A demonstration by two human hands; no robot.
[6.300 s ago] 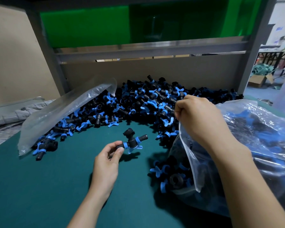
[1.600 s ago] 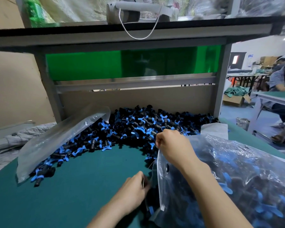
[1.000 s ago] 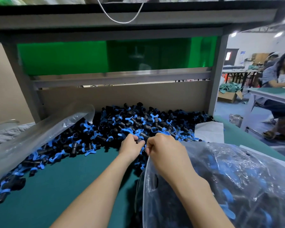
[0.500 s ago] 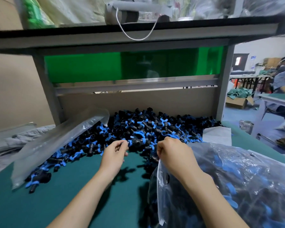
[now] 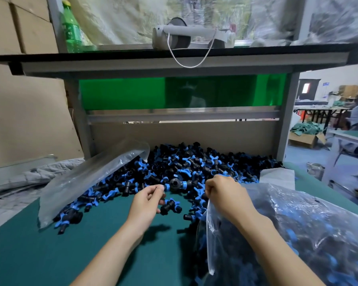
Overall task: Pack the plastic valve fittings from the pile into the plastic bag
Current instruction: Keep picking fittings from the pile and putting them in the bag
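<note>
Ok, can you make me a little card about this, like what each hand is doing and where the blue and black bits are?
Left hand: holds one valve fitting by its end, over the green mat
Right hand: grips the mouth of the plastic bag
Bag contents: many fittings already inside
Pile: black and blue fittings at the back of the mat
Clear bag: lies flat on the pile's left side

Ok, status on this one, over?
Left hand grips one valve fitting by the pile. Right hand pinches plastic bag rim, mouth held open. Nothing between fitting and bag.
</note>
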